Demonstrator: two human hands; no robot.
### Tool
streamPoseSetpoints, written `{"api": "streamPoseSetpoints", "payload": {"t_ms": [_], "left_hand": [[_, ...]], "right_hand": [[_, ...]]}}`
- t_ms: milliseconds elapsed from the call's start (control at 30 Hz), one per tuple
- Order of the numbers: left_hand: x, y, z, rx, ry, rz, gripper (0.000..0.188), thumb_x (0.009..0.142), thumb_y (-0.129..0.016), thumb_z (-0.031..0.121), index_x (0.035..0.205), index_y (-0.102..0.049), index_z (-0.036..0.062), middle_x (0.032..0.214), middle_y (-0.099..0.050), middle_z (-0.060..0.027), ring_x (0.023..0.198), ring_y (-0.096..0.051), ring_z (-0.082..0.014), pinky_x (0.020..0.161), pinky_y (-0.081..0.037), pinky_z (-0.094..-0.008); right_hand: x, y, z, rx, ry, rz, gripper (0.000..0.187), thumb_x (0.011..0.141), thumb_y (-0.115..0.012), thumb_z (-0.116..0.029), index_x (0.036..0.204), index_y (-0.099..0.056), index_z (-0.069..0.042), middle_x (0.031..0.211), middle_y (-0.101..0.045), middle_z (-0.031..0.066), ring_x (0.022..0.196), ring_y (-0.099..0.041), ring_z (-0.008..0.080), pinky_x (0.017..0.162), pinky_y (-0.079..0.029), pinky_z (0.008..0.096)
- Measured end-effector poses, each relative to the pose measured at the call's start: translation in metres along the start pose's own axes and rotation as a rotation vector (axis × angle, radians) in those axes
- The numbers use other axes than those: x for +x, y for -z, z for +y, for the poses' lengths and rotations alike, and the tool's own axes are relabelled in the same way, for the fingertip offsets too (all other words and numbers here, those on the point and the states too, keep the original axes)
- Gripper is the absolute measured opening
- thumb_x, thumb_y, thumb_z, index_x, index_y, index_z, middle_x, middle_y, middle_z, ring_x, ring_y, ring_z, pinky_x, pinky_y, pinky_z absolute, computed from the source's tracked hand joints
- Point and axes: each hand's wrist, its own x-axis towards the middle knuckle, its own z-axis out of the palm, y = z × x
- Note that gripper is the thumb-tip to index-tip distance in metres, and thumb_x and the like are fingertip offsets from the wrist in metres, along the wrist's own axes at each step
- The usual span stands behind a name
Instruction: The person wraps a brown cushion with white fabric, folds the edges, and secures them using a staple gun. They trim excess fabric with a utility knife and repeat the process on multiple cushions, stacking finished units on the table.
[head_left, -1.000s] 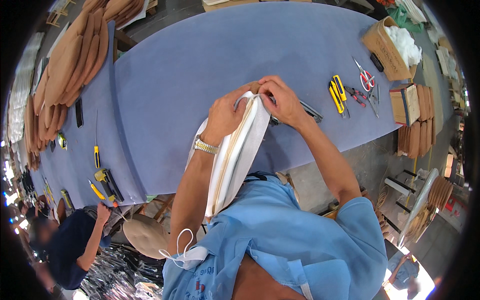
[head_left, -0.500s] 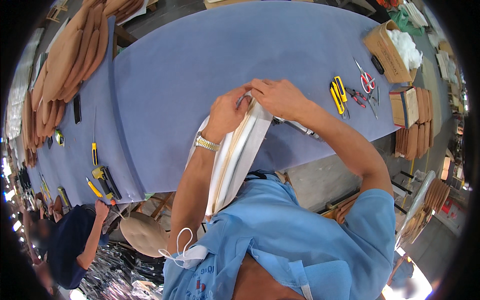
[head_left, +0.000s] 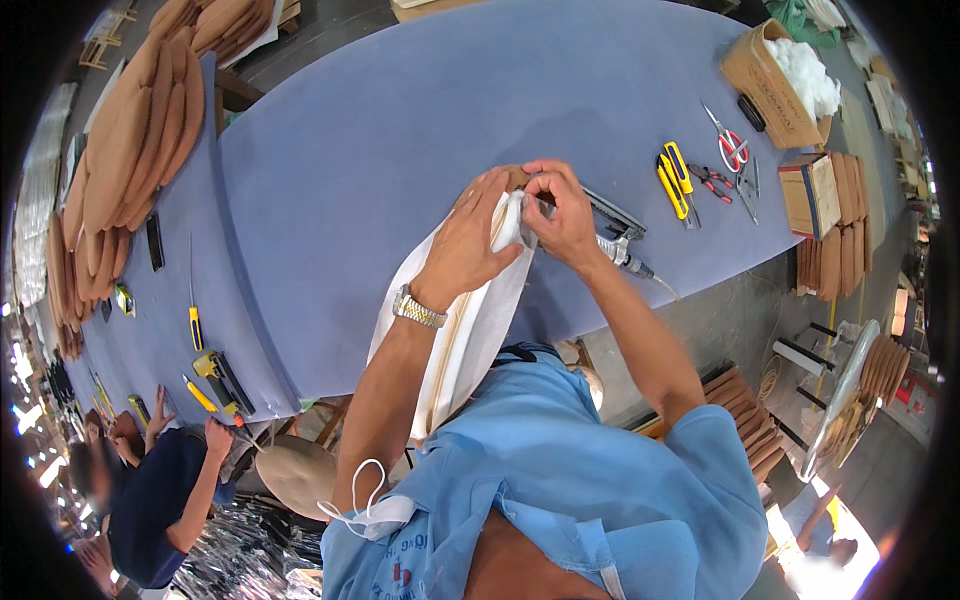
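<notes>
Head camera view, looking down: a person in a light-blue shirt [head_left: 600, 460] works with two bare hands over a blue-grey table [head_left: 380, 130]. A long, narrow white padded piece [head_left: 437, 390] with a tan strip along its length runs from the front of the shirt up to the hands, over the table's near edge. Brown material [head_left: 517, 178] shows at its far end.

The left hand [head_left: 468, 245] lies along the piece, fingers extended and close together, thumb spread across the white surface. The right hand [head_left: 562, 215] is curled narrow, fingertips pinched at the far end; whether they grip the edge or something small cannot be told. A metal-banded watch [head_left: 418, 307] sits on the left wrist.

Writing appears in two places: dark-blue lettering with a small red emblem on the shirt, and dark print on the side of a brown carton [head_left: 770, 85] holding white stuffing [head_left: 805, 80] at the table's far right.

Just right of the right hand lies a grey metal tool [head_left: 618, 238] with a hose. Farther right are yellow-and-black cutters [head_left: 675, 180], red-handled scissors [head_left: 732, 145] and pliers [head_left: 711, 182]. Brown cushions [head_left: 150, 130] are stacked at far left. At lower left, a co-worker [head_left: 155, 500] in dark clothing reaches toward the table.
</notes>
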Motion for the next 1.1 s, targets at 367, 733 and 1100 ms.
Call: {"api": "streamPoseSetpoints", "payload": {"t_ms": [367, 733, 1100], "left_hand": [[-0.011, -0.011, -0.009, -0.086, 0.004, 0.122, 0.062, 0.081, -0.068, 0.001, 0.142, -0.058, 0.0008, 0.145, -0.060, -0.0211, 0.138, -0.054, -0.0359, 0.118, -0.040, -0.0472], [0.001, -0.006, -0.011, 0.076, -0.094, 0.115, 0.081, 0.079, -0.077, 0.009, 0.153, -0.043, 0.0042, 0.165, -0.028, -0.0279, 0.151, -0.034, -0.0444, 0.121, -0.034, -0.0521], [-0.002, -0.006, -0.012, 0.027, -0.083, 0.189, 0.050, 0.090, -0.063, 0.009, 0.137, -0.050, 0.0000, 0.132, -0.061, -0.0225, 0.118, -0.063, -0.0394, 0.098, -0.053, -0.0459]], "right_hand": [[-0.013, -0.017, -0.038, -0.044, -0.199, 0.144, 0.023, 0.088, -0.073, 0.002, 0.110, -0.069, -0.002, 0.139, -0.060, 0.0161, 0.099, -0.068, 0.0168, 0.083, -0.057, 0.0284], [-0.016, -0.042, -0.019, -0.155, -0.081, 0.332, 0.006, 0.092, -0.069, -0.001, 0.097, -0.068, -0.004, 0.126, -0.069, 0.0182, 0.109, -0.068, 0.0301, 0.084, -0.056, 0.0375], [-0.029, -0.064, 0.007, -0.051, -0.063, 0.306, 0.015, 0.105, -0.062, -0.017, 0.101, -0.060, -0.003, 0.139, -0.060, 0.0179, 0.117, -0.058, 0.0269, 0.090, -0.049, 0.0377]]}}
